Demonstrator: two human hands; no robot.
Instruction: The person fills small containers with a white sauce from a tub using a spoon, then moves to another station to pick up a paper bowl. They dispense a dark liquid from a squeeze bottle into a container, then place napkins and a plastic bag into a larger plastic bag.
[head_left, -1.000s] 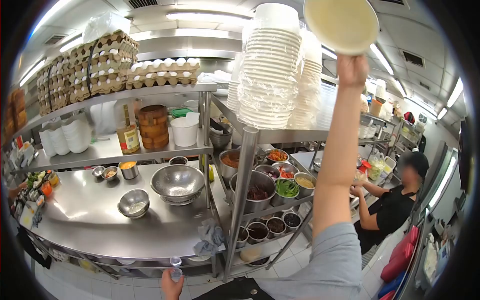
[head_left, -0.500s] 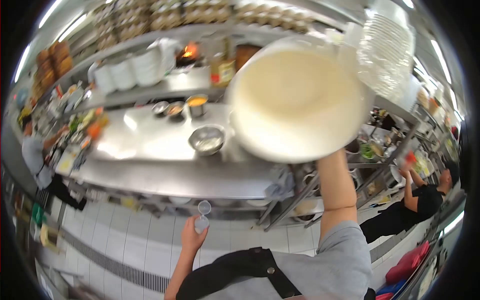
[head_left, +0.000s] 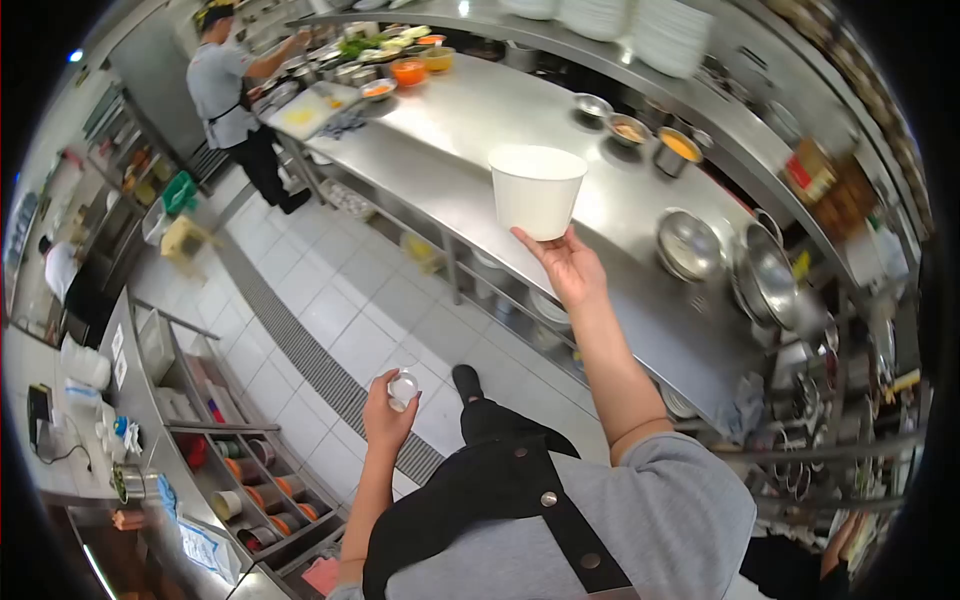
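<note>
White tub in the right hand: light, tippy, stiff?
Probably light: the right hand holds the white tub only at its base, arm outstretched. Likely tippy: it is tall and narrower at the base, with nothing gripping its wall. Seems stiff: the rim looks evenly round.

white bowl (head_left: pixel 537 189): deep, plain, upright, open top, raised on fingertips above the floor | small clear cup (head_left: pixel 403 387): round, lidded, held low near the apron

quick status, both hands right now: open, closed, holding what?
Left hand: closed around a small clear cup.
Right hand: holding a white bowl by its base, fingers spread.
</note>
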